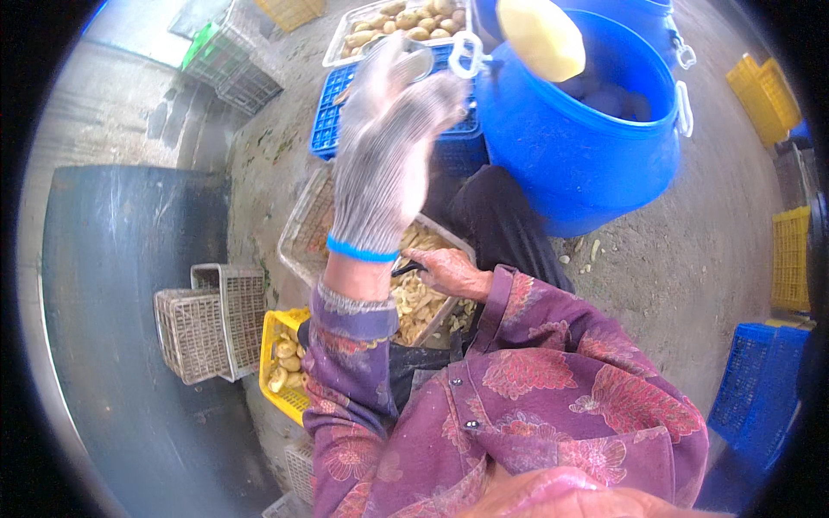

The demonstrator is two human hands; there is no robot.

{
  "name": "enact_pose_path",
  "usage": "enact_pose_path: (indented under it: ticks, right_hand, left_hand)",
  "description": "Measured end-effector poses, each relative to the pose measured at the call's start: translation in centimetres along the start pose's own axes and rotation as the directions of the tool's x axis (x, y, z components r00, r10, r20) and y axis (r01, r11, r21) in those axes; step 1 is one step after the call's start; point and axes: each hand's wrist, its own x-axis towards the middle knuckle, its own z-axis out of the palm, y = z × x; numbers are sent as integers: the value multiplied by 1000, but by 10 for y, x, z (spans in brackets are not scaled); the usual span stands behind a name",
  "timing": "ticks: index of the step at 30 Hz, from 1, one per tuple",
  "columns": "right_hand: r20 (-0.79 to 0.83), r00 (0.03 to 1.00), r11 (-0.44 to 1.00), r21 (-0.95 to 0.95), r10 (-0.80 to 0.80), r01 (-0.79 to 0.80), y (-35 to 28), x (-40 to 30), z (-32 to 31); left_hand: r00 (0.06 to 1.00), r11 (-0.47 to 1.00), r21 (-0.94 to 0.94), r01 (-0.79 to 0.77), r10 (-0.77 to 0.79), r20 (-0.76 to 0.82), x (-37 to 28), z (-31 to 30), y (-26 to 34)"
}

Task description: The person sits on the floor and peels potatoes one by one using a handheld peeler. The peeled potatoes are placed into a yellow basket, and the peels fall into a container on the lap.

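Note:
My left hand (395, 136), in a grey knitted glove with a blue cuff, is raised with its fingers apart and blurred by motion. To its right, apart from the fingers, a peeled potato (544, 40) is in the air over the near rim of a blue plastic barrel (576, 168). Rounded, shadowed things lie inside the barrel. Lower down, my bare right hand (453, 273) grips the black handle of a small tool (408, 268), whose working end is hidden by my left forearm. Beneath it, potato peelings (418, 307) fill part of a light plastic crate (304, 226).
A white crate (333, 48) of unpeeled potatoes (421, 22) rests on a blue crate (327, 120). On the left are a yellow crate (278, 398) holding potatoes (288, 362) and mesh crates (194, 330). Blue crates (754, 382) and yellow crates (764, 97) stand right. Scraps (594, 249) dot the floor.

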Motion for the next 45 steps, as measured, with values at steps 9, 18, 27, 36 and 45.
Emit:
enact_pose_path:
  ticks: [9, 18, 27, 36, 45]
  right_hand:
    - [30, 999, 997, 74, -31, 28, -6, 7, 4]
    - [168, 985, 999, 29, -32, 27, 3, 1, 31]
    - [366, 923, 990, -111, 121, -85, -28, 16, 45]
    - [443, 884, 986, -127, 151, -105, -41, 27, 80]
    - [426, 893, 989, -42, 145, -140, -20, 29, 99]
  left_hand:
    - [562, 993, -6, 121, -74, -824, -207, -160, -33]
    - [-21, 903, -90, 421, -90, -996, -510, -184, -73]
    - [-382, 830, -365, 422, -202, -902, -568, -163, -113]
    - [-182, 320, -204, 925, -97, -978, -598, -250, -144]
    - [220, 335, 117, 935, -289, -932, -524, -233, -233]
